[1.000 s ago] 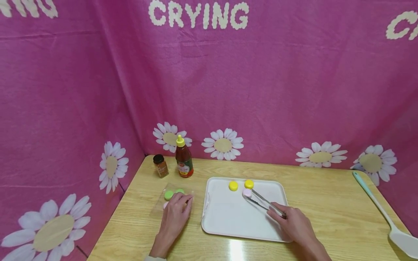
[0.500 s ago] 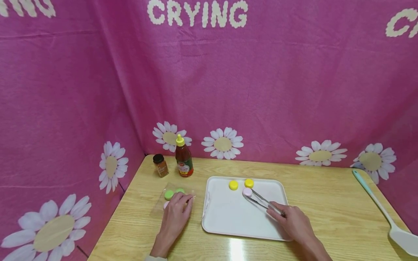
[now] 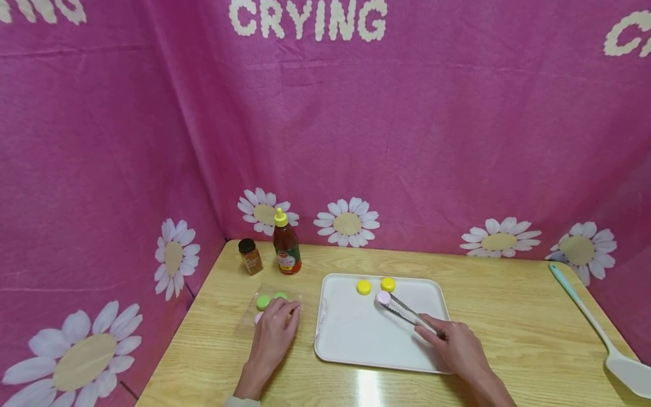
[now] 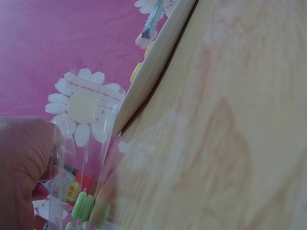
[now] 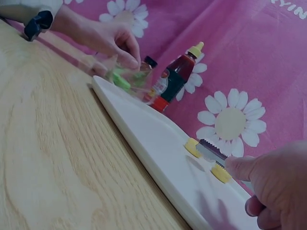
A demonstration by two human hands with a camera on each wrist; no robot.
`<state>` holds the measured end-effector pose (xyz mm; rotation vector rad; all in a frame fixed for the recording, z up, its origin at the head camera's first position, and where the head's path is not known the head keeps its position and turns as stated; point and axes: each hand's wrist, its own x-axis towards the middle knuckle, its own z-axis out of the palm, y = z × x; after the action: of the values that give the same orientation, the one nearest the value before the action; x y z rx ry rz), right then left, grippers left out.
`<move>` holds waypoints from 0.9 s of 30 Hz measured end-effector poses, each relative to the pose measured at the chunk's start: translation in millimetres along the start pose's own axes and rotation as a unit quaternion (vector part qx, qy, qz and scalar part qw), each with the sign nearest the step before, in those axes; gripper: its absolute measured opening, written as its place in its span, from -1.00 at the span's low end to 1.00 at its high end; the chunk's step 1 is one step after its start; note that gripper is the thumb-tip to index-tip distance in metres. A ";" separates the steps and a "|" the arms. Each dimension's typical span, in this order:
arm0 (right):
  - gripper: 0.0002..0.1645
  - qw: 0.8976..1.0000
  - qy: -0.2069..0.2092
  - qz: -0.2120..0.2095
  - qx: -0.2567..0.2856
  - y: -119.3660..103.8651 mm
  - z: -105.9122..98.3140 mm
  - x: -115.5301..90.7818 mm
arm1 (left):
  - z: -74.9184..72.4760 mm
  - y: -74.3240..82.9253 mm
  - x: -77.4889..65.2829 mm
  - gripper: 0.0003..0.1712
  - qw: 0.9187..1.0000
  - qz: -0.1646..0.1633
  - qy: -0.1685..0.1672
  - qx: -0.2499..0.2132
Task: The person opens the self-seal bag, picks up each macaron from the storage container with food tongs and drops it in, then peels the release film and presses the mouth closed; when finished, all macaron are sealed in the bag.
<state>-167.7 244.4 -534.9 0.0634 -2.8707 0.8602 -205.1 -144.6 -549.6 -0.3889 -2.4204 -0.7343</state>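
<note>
My right hand (image 3: 460,345) grips metal tongs (image 3: 409,310), whose tips hold a pink macaron (image 3: 383,298) over the white tray (image 3: 366,339). In the right wrist view a shadow lies on the tray below the tong tips, so the macaron looks slightly raised. Two yellow macarons (image 3: 363,287) rest near the tray's far edge. Left of the tray, my left hand (image 3: 274,333) pinches the open edge of a clear plastic bag (image 4: 96,110). Inside it are green macarons (image 3: 263,302) and a pink one (image 3: 258,317), partly hidden by the hand.
A small spice jar (image 3: 251,258) with a black lid and a red sauce bottle (image 3: 287,249) with a yellow cap stand behind the bag. At the right table edge lies a white spatula (image 3: 628,370) with a mint handle. Pink cloth hangs behind the wooden table (image 3: 498,305).
The tongs have closed on the pink macaron, and it has shifted slightly left, away from where it lay beside the yellow ones. My left hand stays at the bag.
</note>
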 end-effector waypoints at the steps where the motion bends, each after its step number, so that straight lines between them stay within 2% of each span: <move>1: -0.51 1.000 0.001 -0.003 0.004 -1.3 0.5 -0.1 | 0.0 -0.2 -0.1 -0.91 1.000 0.001 0.001 0.000; 4: -0.51 1.000 -0.004 -0.011 0.010 -6.4 2.6 -1.1 | 0.1 -1.3 -0.8 -0.91 1.000 0.003 0.003 0.001; 12: -0.47 0.998 -0.055 -0.012 0.036 -27.5 10.0 -1.8 | 0.3 -3.2 -0.3 -0.91 1.000 0.014 0.013 0.000; 22: -0.53 0.989 -0.067 -0.111 0.069 -60.8 29.6 -2.5 | 0.0 -1.1 -0.5 -0.91 1.000 0.013 0.015 0.005; 27: -0.53 0.984 -0.081 -0.145 0.067 -79.5 39.8 3.0 | 0.6 -0.4 -0.7 -0.90 1.000 0.009 0.015 0.009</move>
<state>-169.1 156.1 -524.2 0.5758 -2.8405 1.0252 -204.9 -144.6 -550.5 -0.3895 -2.3899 -0.7061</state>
